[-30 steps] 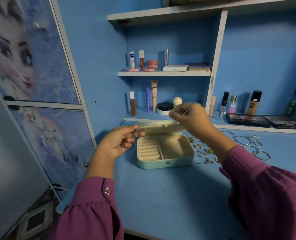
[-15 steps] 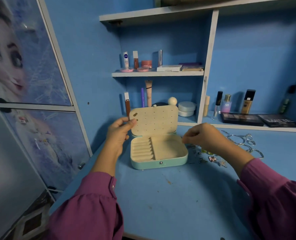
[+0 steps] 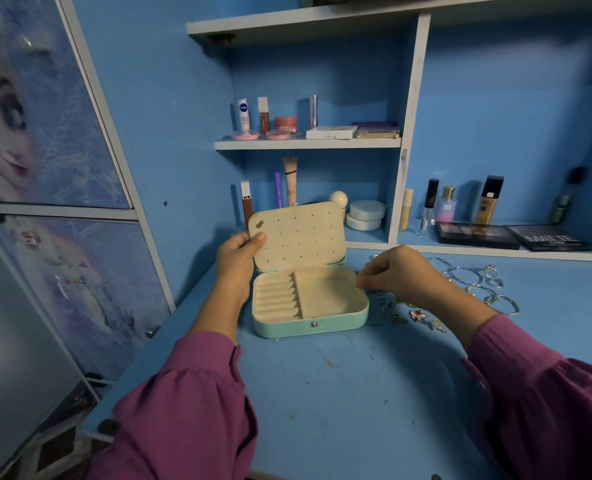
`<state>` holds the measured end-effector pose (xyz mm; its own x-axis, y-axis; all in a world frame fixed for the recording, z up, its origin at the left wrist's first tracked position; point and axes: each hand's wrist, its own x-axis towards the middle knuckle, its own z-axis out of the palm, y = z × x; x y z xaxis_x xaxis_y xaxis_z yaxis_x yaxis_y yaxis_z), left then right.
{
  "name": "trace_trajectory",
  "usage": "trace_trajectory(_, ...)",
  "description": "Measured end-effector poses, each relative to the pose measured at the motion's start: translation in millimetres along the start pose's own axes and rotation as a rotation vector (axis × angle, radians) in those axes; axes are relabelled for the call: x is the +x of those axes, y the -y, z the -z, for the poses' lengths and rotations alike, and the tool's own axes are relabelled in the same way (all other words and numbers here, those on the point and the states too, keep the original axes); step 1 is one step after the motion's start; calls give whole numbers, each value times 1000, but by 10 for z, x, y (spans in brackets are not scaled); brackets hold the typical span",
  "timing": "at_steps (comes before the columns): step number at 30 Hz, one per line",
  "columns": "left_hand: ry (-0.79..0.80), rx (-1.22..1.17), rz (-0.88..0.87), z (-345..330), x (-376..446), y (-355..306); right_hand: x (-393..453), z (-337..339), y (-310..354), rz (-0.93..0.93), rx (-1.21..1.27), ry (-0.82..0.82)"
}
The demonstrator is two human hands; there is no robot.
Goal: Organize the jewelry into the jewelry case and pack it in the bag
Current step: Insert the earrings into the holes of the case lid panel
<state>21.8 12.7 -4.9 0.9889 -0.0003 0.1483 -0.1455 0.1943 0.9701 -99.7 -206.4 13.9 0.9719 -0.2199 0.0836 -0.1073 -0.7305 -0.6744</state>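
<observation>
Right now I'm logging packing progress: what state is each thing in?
jewelry case: open, lid upright, compartments empty.
case lid: one small piece pinned at its top left corner.
left hand: grips the lid's left edge.
right hand: fingers curled beside the case; what it pinches, cannot tell.
earrings: loose on the desk.
bangles: loose on the desk.

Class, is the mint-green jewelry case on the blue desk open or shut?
Open: the mint-green jewelry case has its cream lid upright, gripped by the left hand, showing empty compartments.
</observation>
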Motion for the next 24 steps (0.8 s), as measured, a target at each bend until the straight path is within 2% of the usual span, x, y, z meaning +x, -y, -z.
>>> trace_trajectory(5,14,39,-5,61,19,57,-17,-3,-76,40,-46,-12)
trace_trajectory(15,13,132,75,208,57,133,-100,99,-125,34,-600,-12)
trace_trajectory(24,13,131,105,235,78,133,-123,89,-72,41,-663,33)
